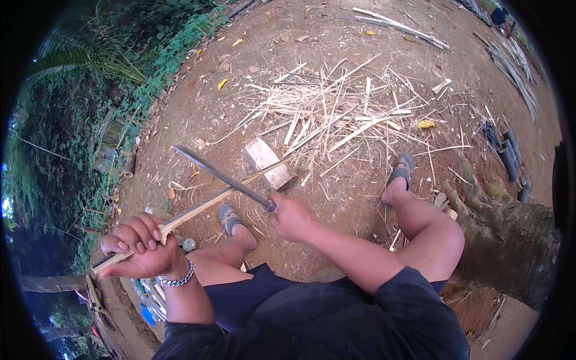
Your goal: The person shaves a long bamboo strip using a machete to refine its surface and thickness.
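My left hand is closed round the lower end of a long split bamboo strip, pale on one side and dark along its edge. The strip slants up to the right, its far part above a short wood block on the ground. My right hand grips the handle of a long-bladed knife, its blade pointing to the upper left. Blade and strip cross just left of the block; I cannot tell whether they touch. The right hand's fingertips are partly hidden.
A heap of pale shavings and slivers spreads beyond the block. Long strips lie farther off, with more at the far right. A thick tree root rises beside my right leg. Green plants border the left. Dark tubes lie right.
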Motion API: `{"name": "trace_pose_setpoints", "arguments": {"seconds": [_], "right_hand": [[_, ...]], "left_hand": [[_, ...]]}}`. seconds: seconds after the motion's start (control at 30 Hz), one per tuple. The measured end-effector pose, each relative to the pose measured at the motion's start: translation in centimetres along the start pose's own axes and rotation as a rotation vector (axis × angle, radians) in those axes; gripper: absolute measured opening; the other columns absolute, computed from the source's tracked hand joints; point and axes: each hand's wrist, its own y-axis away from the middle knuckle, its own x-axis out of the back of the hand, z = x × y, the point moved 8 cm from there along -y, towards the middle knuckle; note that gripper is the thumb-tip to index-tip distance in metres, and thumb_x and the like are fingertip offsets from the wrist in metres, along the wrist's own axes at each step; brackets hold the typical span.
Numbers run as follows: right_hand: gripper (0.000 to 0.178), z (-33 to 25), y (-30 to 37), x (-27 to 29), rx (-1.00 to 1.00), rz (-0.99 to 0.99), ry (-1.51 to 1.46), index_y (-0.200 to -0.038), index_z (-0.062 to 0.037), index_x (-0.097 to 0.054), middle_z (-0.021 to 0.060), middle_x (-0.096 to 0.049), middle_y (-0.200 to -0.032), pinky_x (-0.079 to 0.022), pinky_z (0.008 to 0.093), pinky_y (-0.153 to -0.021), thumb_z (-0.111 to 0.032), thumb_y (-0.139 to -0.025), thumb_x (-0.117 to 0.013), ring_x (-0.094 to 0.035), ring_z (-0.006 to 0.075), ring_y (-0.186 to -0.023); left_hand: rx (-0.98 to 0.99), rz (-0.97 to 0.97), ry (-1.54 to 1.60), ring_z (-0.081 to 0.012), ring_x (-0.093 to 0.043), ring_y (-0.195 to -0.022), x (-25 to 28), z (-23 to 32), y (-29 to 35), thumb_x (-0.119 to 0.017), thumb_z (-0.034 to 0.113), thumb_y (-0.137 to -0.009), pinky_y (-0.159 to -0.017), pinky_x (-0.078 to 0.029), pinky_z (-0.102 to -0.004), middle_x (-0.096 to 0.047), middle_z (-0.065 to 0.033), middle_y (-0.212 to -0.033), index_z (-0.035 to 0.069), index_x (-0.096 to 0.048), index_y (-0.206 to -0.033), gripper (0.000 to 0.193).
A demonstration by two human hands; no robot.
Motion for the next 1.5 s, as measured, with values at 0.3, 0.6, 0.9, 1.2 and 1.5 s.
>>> {"name": "trace_pose_setpoints", "arguments": {"seconds": [0.3,0.6,0.9,1.2,1.5], "right_hand": [[0.021,3.6,-2.5,0.4,-0.102,-0.075,0.026,-0.109,-0.0044,-0.057,0.0200,-0.066,-0.094,-0.051,0.0488,-0.077,-0.015,-0.091,-0.051,-0.065,0.0376,-0.089],[0.016,10.4,-7.7,-1.9,-0.140,0.007,-0.063,-0.100,-0.0052,-0.058,0.0188,-0.064,-0.085,-0.051,0.0471,-0.071,-0.012,-0.086,-0.054,-0.064,0.0365,-0.080],[0.024,28.4,-9.0,-1.8,-0.488,-0.042,0.114,-0.110,-0.0028,-0.058,0.0175,-0.067,-0.093,-0.054,0.0448,-0.073,-0.017,-0.091,-0.053,-0.066,0.0326,-0.087],[0.036,24.9,-11.4,-1.7,-0.339,-0.053,0.111,-0.124,-0.0056,-0.057,0.0163,-0.066,-0.098,-0.054,0.0401,-0.079,-0.014,-0.089,-0.054,-0.065,0.0289,-0.090],[0.033,31.9,-12.7,-3.0,-0.538,-0.152,0.116,-0.117,-0.0044,-0.059,0.0226,-0.064,-0.107,-0.051,0.0441,-0.087,-0.016,-0.087,-0.057,-0.063,0.0360,-0.099]], "left_hand": [[-0.003,0.032,-0.058,-0.0057,-0.030,-0.038,1.3,-0.6,-1.5,-0.040,0.067,-0.091,-0.036,-0.031,-0.0207,-0.033,0.0043,-0.052,0.012,-0.045,-0.076,0.057],[0.068,0.036,-0.057,-0.0060,-0.032,-0.039,4.2,-2.6,-4.2,-0.048,0.065,-0.089,-0.038,-0.030,-0.0194,-0.038,0.0044,-0.051,0.012,-0.051,-0.072,0.056],[0.115,0.013,-0.017,-0.0048,-0.035,-0.041,4.9,-2.9,-5.4,-0.055,0.060,-0.088,-0.041,-0.031,-0.0200,-0.037,0.0055,-0.051,0.013,-0.046,-0.071,0.051],[0.130,0.019,-0.022,-0.0067,-0.040,-0.042,6.1,-4.8,-7.5,-0.041,0.067,-0.090,-0.042,-0.034,-0.0190,-0.042,0.0026,-0.055,0.010,-0.044,-0.070,0.060],[0.201,0.056,-0.056,-0.0083,-0.039,-0.043,9.4,-5.7,-9.8,-0.025,0.075,-0.088,-0.043,-0.033,-0.0202,-0.040,0.0015,-0.051,0.009,-0.044,-0.066,0.072]]}}
